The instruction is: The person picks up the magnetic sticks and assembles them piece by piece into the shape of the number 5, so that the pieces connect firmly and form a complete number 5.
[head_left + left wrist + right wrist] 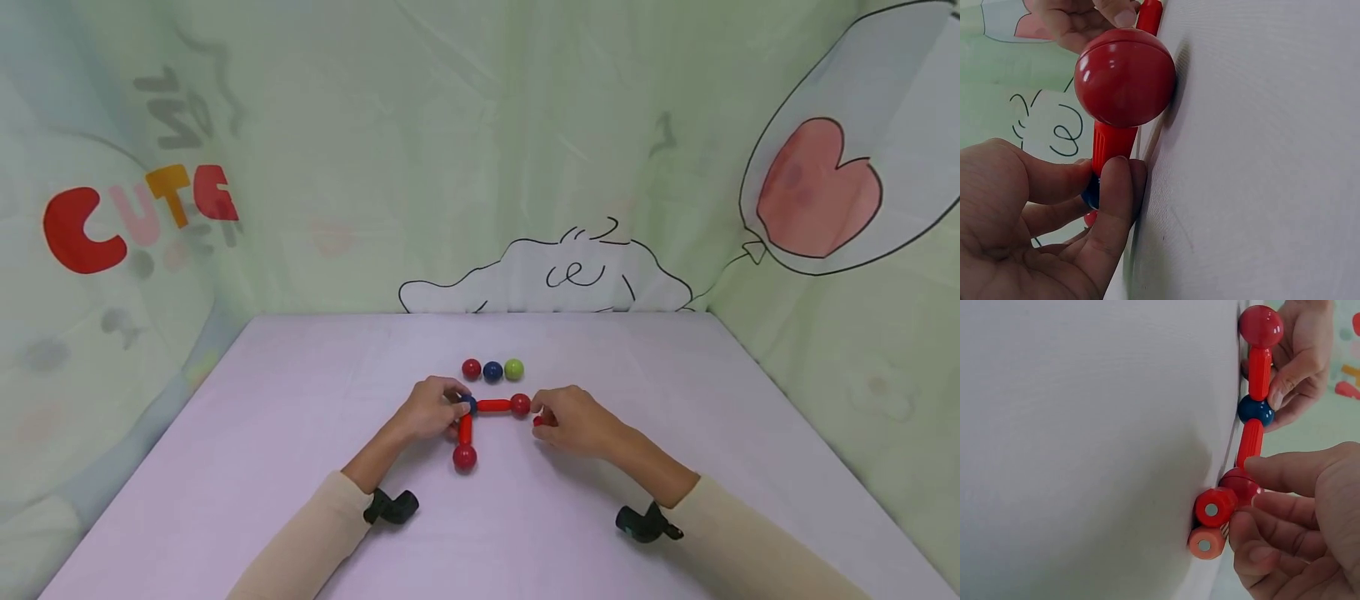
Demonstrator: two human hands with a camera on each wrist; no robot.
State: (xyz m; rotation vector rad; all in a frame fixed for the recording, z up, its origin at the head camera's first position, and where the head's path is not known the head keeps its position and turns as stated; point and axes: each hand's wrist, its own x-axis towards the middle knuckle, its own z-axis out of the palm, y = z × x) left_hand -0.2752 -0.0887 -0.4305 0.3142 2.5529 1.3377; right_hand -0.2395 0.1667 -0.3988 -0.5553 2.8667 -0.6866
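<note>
My left hand (433, 408) pinches a blue ball (1255, 410) at the corner of an L-shaped build. One red rod (493, 406) runs right from it to a red ball (520, 405). A second red rod (466, 429) comes toward me and ends in another red ball (464, 457). Beside the right-hand ball, my right hand (576, 421) holds a red rod (1215, 507) with a metal disc in its end. An orange-red rod (1206, 543) lies against it; the right wrist view does not show whether the fingers grip this one too.
Behind the build, a red ball (471, 369), a blue ball (492, 372) and a green ball (513, 369) stand in a row. A pale cloth covers the table (337, 358). Printed curtains (337, 167) enclose its back and sides.
</note>
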